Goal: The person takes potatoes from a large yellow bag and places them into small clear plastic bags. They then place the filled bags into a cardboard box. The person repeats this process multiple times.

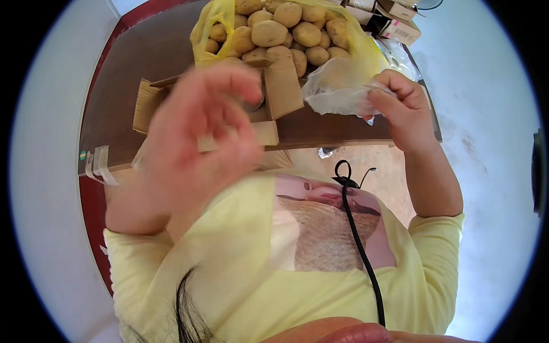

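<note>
My right hand [401,107] pinches the edge of a thin clear plastic bag [339,94], which hangs crumpled to its left in front of the potatoes. Blurred by motion, my left hand [201,124] is raised over an opened cardboard box [283,92], fingers curled but apart. No object shows in its grasp. The hand hides most of the box, so its contents are largely out of sight. Behind the box, a yellow plastic bag [199,38] lies open, full of potatoes [270,33].
Everything stands on a dark brown table [128,55] with its front edge close to my body. Small cartons [401,31] and clear plastic packaging [396,55] lie at the back right. Strips of tape [101,160] hang from the left front edge. A black cord [360,240] runs down my shirt.
</note>
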`<state>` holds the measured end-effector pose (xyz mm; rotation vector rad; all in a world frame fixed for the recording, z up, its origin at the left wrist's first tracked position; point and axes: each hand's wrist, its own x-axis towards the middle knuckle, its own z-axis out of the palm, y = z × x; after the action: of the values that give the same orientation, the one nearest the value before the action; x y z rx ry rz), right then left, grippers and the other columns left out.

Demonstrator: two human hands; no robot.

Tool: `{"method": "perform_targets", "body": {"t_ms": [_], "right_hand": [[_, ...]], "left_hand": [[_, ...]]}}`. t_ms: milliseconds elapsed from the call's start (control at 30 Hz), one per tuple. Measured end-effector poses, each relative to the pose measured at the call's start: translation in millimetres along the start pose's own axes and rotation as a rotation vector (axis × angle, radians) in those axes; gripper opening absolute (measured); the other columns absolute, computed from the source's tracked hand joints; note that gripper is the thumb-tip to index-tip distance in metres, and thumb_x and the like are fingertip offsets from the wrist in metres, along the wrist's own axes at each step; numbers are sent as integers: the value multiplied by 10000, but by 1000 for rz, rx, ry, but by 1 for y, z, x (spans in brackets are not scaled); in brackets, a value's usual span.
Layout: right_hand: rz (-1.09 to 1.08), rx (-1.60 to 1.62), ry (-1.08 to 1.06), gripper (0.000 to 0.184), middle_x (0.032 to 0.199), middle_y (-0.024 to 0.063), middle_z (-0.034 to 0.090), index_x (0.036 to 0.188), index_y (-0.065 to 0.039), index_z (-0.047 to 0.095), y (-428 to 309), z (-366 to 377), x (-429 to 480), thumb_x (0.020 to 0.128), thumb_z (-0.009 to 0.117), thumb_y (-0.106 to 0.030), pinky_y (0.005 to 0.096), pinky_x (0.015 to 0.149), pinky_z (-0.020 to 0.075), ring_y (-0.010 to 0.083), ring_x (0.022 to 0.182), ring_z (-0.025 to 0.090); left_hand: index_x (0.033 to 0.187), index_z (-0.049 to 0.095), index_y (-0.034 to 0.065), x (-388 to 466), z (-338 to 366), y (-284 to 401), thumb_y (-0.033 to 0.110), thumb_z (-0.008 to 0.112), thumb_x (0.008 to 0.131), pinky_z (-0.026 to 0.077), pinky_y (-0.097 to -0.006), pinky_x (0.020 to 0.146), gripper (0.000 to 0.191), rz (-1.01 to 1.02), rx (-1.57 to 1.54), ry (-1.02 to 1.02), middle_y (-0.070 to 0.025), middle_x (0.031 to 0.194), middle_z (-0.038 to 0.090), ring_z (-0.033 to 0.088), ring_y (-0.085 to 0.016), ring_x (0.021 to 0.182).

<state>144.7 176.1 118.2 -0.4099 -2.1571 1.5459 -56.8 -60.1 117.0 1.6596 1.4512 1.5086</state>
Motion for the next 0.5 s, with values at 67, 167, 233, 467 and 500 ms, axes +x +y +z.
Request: {"method": "perform_targets", "body": {"t_ms": [67,167,233,467,500], "right_hand": [[49,-152,-43,96,680,-41,562,806,-47,597,-5,-4,-5,854,628,-124,195,542,382,17,611,472],[101,-240,-113,111,674,-49,543,787,-48,597,-16,-9,-4,854,625,-132,196,526,360,12,607,450],[97,-223,-97,128,660,-42,542,768,-45,596,-11,-11,-3,846,620,-142,203,527,365,21,601,458],[97,-251,-59,165,611,-14,526,730,-27,588,0,-16,9,819,593,-166,230,526,380,53,582,475],[109,-262,-52,165,611,-13,526,728,-26,587,0,-14,8,819,594,-164,231,525,379,53,582,476]], "left_hand": [[1219,468,29,42,2,-3,225,653,850,459,-234,644,457,-28,22,71,-87,1169,518,566,-128,803],[1153,529,47,90,18,-3,251,673,837,447,-248,625,404,114,483,14,-55,1019,565,539,-116,731],[1106,561,52,110,29,-3,283,680,831,448,-243,622,378,-93,657,-211,-24,931,584,539,-101,717],[1043,596,29,115,43,-7,387,665,841,455,-258,612,416,-409,252,-217,-15,802,600,546,-104,708],[1035,603,31,116,44,-9,392,661,843,454,-257,604,412,-376,261,-224,-19,807,602,546,-99,707]]}}
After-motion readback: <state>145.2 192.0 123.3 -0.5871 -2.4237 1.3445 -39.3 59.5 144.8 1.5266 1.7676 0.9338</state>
